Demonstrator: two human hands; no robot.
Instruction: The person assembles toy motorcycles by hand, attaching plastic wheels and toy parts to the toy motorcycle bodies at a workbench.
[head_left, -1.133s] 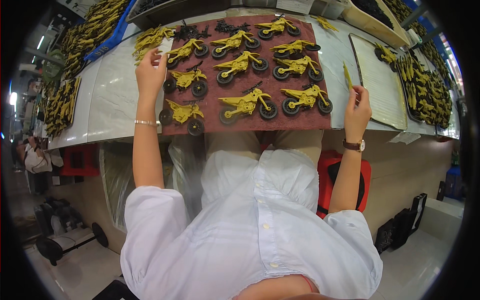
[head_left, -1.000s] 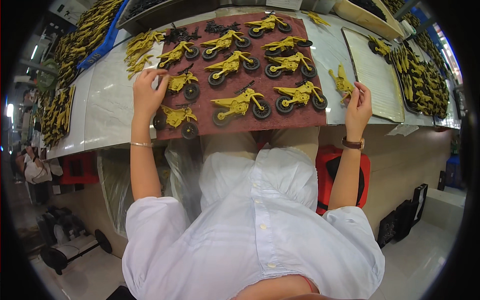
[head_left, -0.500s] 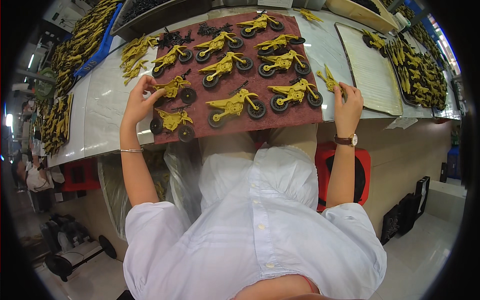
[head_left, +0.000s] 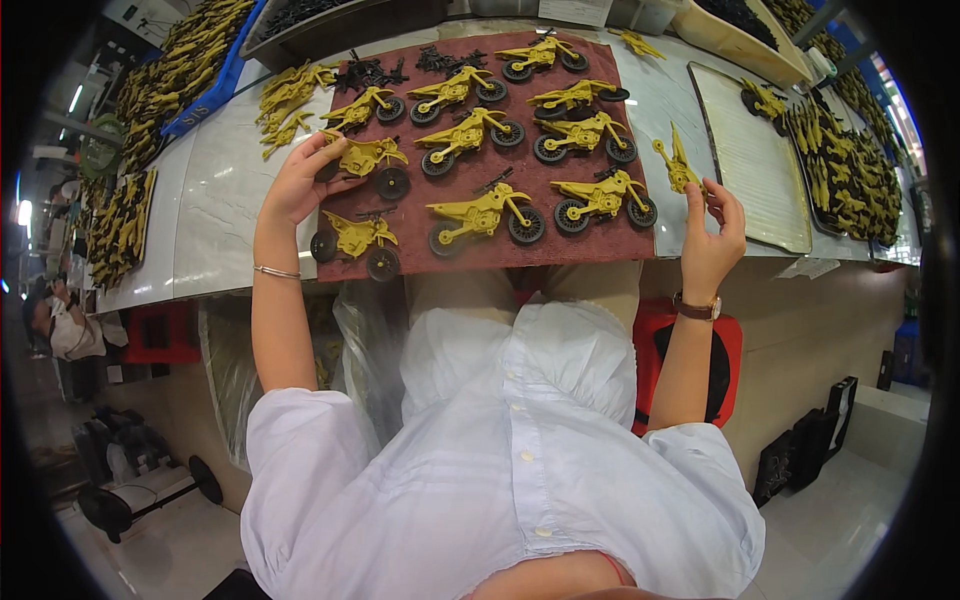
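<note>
Left hand [head_left: 300, 180] rests on the left edge of the dark red mat [head_left: 560, 250], fingers curled onto a yellow toy motorbike [head_left: 365, 160], probably steadying it upright; grip looks closed on the front wheel, though the hand hides most of it. Right hand [head_left: 712, 235] is off the mat's right edge, thumb and fingers pinching a loose yellow frame piece [head_left: 676, 165], lifted clear of the table [head_left: 215, 215]. Approx. nine more bikes [head_left: 487, 213] stand in rows on the mat, all facing the same way, so easy to count. Blue crate [head_left: 215, 95] upper left w/ yellow parts; pale tray [head_left: 750, 160] lies right.
</note>
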